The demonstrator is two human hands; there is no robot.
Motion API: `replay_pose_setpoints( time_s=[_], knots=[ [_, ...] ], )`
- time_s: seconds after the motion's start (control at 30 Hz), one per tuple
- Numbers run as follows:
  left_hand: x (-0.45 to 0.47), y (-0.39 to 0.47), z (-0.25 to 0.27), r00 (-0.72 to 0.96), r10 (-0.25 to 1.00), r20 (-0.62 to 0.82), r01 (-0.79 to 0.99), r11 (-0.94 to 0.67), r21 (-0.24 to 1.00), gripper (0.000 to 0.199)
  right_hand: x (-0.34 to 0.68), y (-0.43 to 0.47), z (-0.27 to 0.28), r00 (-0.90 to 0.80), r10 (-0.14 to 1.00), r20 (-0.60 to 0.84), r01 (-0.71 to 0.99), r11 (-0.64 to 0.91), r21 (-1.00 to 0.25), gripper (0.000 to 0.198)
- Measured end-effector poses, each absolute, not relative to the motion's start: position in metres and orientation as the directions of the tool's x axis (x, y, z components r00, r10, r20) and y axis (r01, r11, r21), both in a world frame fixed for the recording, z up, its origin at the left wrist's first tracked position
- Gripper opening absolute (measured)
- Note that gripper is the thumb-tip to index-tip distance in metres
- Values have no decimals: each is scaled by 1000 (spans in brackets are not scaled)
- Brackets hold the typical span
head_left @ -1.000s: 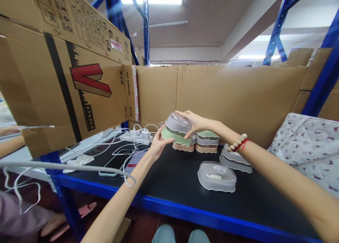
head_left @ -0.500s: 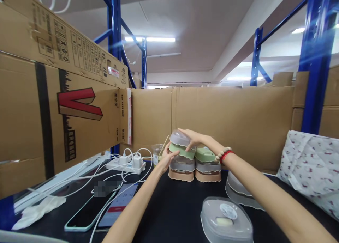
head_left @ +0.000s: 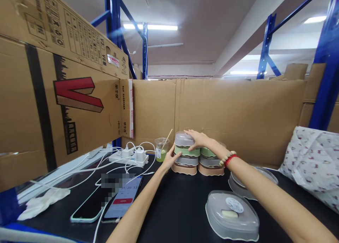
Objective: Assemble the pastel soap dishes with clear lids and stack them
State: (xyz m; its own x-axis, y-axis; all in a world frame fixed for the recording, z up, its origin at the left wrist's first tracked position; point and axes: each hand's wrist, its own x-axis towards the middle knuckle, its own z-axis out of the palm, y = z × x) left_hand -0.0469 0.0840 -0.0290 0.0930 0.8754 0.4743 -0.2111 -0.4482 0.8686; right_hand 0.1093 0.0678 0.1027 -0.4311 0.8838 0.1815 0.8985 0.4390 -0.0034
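Note:
A green lidded soap box with a wavy rim and a clear lid sits level on top of the left stack. Below it are a grey box and a light brown box. My left hand grips the green box from its left side, thumb across the front. From above and the right, my right hand holds the lid and the box's side, partly hiding it. Close beside stands a second stack with green, grey and brown boxes, its top partly behind my right hand.
Nearer me lie a grey lidded box and another grey box partly behind my right forearm. Leftward are a power strip with white cables, a drink cup with a straw, and two phones. Cardboard walls enclose the back.
The green box and its clear lid have gone from tilted to level on the left stack. Both hands stay on it. The whole view has shifted slightly.

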Motion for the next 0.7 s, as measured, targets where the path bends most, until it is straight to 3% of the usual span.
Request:
replay_pose_setpoints(
  time_s=[0.2,0.37,0.57,0.63,0.7],
  knots=[
    [-41,76,-25,-1,917,400,-141,-396,907,69,114,68,90,-442,852,281,886,464,-12,98],
    [-49,48,-19,-107,945,310,97,-301,949,76,113,72,85,-444,819,364,873,486,-30,103],
    [-42,-16,-23,131,852,507,319,-520,792,76,172,57,100,-436,790,432,820,547,-172,108],
    [-29,-38,-25,380,808,450,325,-572,753,79,215,47,96,-345,887,307,898,407,-166,111],
    [-11,-53,-30,581,761,288,366,-560,743,95,258,35,85,-133,989,61,985,139,-106,122]
  ],
)
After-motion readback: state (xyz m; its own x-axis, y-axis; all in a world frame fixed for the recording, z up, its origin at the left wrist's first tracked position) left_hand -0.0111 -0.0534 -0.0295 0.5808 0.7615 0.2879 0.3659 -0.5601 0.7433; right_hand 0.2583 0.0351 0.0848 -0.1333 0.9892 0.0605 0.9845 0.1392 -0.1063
